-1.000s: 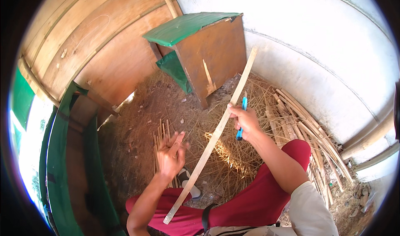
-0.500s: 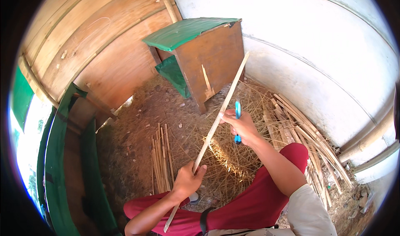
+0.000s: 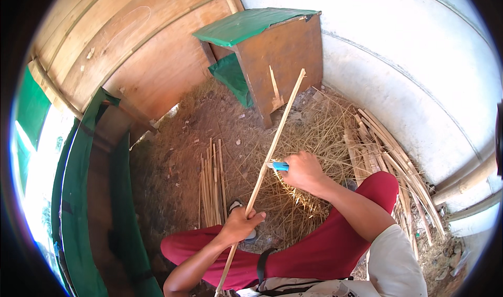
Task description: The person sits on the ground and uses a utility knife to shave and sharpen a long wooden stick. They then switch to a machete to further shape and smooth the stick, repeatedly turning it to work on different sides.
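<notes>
A long, pale bamboo strip (image 3: pixel 282 117) slants up and away from my lap. My left hand (image 3: pixel 239 228) is closed round its lower part, the thumb pointing right. In my right hand (image 3: pixel 306 172) is a blue utility knife (image 3: pixel 281 166), most of its handle hidden by the fingers. The short blade points left and appears to meet the strip's edge about midway along. The strip's far end rises free in front of a brown wooden cabinet (image 3: pixel 293 61).
Thin strips (image 3: pixel 211 184) lie left of centre, beyond my left knee. Shavings (image 3: pixel 319 119) cover the ground ahead, and a pile of longer strips (image 3: pixel 403 166) lies by the white wall (image 3: pixel 398 77) on the right. A green-covered wooden frame (image 3: pixel 78 192) stands at the left.
My right hand has turned the knife from upright to pointing left and brought its blade to the strip, letting go of the strip. The left hand still grips it.
</notes>
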`<action>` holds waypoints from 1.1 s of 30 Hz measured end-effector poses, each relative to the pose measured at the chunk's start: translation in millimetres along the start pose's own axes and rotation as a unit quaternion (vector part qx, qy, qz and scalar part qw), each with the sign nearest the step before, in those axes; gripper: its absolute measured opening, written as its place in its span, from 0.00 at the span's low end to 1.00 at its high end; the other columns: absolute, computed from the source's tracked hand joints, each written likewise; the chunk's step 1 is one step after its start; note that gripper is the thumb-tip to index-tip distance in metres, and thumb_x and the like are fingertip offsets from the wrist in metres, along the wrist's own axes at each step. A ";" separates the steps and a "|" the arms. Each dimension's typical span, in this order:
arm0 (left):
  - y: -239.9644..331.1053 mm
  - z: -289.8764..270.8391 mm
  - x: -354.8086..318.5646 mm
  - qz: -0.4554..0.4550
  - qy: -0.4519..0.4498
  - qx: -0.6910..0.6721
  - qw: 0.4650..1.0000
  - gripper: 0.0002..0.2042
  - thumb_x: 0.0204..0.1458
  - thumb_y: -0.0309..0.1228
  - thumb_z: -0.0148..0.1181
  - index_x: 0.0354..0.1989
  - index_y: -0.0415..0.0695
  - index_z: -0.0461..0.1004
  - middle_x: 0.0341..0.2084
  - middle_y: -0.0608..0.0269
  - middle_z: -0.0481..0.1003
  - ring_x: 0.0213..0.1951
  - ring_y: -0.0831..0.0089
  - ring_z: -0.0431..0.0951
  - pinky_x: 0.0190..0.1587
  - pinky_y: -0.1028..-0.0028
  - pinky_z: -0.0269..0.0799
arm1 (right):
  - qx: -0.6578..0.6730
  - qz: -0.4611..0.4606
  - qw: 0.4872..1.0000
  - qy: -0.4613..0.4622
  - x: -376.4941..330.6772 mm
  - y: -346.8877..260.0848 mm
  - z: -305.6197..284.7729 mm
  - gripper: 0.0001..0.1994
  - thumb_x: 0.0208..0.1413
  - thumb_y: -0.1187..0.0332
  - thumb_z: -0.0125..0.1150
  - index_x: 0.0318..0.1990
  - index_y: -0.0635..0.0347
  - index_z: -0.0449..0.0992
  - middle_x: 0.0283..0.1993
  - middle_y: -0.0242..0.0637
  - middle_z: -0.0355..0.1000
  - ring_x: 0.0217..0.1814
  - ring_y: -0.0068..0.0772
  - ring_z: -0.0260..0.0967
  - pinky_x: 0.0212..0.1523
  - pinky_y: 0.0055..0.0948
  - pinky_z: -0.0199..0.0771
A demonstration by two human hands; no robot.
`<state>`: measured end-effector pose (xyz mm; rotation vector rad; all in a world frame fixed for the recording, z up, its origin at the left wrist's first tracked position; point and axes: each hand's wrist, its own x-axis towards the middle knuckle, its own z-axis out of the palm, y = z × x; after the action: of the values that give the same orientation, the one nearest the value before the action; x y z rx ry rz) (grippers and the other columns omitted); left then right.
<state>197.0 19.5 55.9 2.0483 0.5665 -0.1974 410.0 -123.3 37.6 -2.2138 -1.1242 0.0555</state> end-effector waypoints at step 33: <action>-70.8 23.7 -66.6 -0.082 -0.124 0.005 0.989 0.16 0.48 0.26 0.62 0.19 0.46 0.57 0.13 0.71 0.61 0.17 0.84 0.61 0.18 0.74 0.56 | -0.169 0.246 0.948 -0.110 44.3 94.2 74.6 0.08 0.57 0.67 0.60 0.37 0.62 0.81 0.38 0.48 0.79 0.38 0.41 0.80 0.34 0.37 0.80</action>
<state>107.4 8.7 12.8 1.9507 0.5775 -0.5444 481.5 -91.3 -63.8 -2.8116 -0.6970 0.3526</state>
